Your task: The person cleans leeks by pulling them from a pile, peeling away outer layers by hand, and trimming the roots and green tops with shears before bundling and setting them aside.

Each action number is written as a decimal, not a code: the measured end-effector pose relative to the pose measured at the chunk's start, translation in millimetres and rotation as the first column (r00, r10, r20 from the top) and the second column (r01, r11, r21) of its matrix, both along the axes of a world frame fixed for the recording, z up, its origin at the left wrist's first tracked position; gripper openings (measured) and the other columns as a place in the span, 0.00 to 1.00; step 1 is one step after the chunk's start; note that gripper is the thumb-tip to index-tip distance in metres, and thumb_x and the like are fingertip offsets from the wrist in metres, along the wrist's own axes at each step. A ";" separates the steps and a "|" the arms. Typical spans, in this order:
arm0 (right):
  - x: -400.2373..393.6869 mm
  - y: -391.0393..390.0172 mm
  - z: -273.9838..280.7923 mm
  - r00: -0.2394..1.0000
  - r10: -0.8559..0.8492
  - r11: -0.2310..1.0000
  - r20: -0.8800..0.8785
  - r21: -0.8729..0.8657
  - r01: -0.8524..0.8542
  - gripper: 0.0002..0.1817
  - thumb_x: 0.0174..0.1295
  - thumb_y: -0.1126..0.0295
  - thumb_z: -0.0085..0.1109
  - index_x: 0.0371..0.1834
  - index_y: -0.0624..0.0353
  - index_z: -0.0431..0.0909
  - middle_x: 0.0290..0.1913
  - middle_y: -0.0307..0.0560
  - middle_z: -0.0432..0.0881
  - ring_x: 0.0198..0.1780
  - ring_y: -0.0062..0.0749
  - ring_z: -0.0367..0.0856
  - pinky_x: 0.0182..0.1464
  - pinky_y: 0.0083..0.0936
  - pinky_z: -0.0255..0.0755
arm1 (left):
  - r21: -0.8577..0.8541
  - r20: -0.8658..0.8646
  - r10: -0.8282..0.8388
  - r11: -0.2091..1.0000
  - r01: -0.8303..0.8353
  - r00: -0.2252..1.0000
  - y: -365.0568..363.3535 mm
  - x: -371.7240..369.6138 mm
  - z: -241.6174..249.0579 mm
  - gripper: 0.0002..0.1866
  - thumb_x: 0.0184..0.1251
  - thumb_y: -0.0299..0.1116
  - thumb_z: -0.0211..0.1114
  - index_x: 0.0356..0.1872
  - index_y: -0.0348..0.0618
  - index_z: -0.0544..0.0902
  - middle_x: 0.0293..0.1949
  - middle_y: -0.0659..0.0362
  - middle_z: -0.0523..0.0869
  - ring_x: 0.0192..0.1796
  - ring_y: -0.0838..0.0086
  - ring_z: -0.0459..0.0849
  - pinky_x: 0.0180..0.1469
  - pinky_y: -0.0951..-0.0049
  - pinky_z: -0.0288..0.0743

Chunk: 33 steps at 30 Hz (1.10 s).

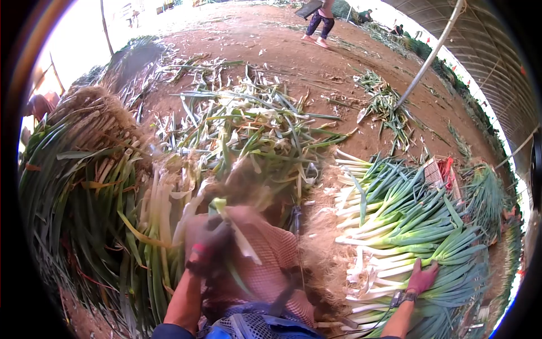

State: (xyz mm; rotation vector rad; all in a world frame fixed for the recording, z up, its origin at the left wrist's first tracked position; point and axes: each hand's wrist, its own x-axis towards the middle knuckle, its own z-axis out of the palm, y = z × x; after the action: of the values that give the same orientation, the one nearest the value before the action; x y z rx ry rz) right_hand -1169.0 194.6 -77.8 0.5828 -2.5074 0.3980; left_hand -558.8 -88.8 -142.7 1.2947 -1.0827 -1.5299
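Note:
My left hand point(212, 240), in a dark glove with a red cuff, is closed on a scallion point(241, 234) over my lap. The scallion's white part slants down across the checked cloth point(276, 240) on my knees; motion blurs this area. My right hand point(422, 277), in a pinkish glove, rests with its fingers apart on a pile of trimmed scallions point(395, 226). Their white ends point left and their green leaves point right. On my left is a tall heap of untrimmed scallions point(79, 209), roots and soil still on them.
Stripped leaves point(254, 124) are heaped on the soil ahead. A slanted pole point(432, 59) stands beside another leaf heap point(387, 104). A pinkish crate point(442, 174) sits beyond the trimmed pile. Another person point(320, 25) is on foot at the back.

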 end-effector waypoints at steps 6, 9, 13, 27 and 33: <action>-49.3 -4.4 -31.9 0.978 0.049 0.978 0.201 -0.206 -0.007 0.36 0.64 0.53 0.71 0.69 0.63 0.72 0.62 0.62 0.80 0.60 0.56 0.81 0.62 0.43 0.75 | -0.117 0.355 0.127 0.989 -0.090 0.926 -10.9 -11.2 1.0 0.07 0.75 0.32 0.70 0.43 0.38 0.89 0.32 0.67 0.88 0.31 0.84 0.83 0.36 0.79 0.79; -112.9 -1.6 -67.0 0.961 0.172 0.936 0.217 -0.340 -0.090 0.33 0.66 0.55 0.70 0.67 0.64 0.71 0.57 0.60 0.81 0.55 0.52 0.82 0.59 0.41 0.75 | -0.140 0.308 0.172 0.981 -0.134 0.936 -14.6 -17.5 -8.3 0.07 0.75 0.32 0.70 0.43 0.38 0.89 0.32 0.68 0.87 0.31 0.84 0.82 0.35 0.79 0.78; -169.1 9.8 -63.8 0.910 0.239 0.910 0.338 -0.405 -0.088 0.29 0.67 0.54 0.68 0.61 0.64 0.72 0.53 0.60 0.82 0.52 0.55 0.82 0.56 0.44 0.75 | -0.229 0.387 0.149 0.971 -0.061 0.910 -8.1 -10.1 -7.6 0.08 0.75 0.32 0.70 0.43 0.38 0.90 0.33 0.67 0.88 0.31 0.83 0.83 0.35 0.79 0.79; -113.9 6.8 -23.4 0.950 0.173 0.981 0.261 -0.133 -0.142 0.34 0.65 0.47 0.69 0.62 0.64 0.72 0.55 0.62 0.82 0.55 0.58 0.82 0.58 0.46 0.75 | -0.408 0.256 0.064 0.912 0.047 0.965 7.0 14.6 -1.1 0.09 0.62 0.29 0.72 0.36 0.31 0.90 0.30 0.54 0.89 0.31 0.69 0.86 0.37 0.68 0.80; -90.6 -0.3 8.3 0.932 0.112 0.993 0.344 -0.081 -0.090 0.31 0.65 0.51 0.67 0.59 0.68 0.78 0.56 0.71 0.85 0.60 0.66 0.82 0.60 0.49 0.75 | -0.042 0.037 0.020 0.999 -0.019 0.999 41.6 64.7 46.3 0.13 0.74 0.29 0.68 0.53 0.32 0.88 0.37 0.61 0.89 0.36 0.82 0.83 0.39 0.79 0.77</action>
State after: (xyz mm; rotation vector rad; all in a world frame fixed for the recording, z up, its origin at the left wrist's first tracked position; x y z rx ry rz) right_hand -1259.6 194.4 -69.5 0.6668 -2.7941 0.6709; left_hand -494.1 -47.3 -96.4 1.3066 -1.1171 -1.4664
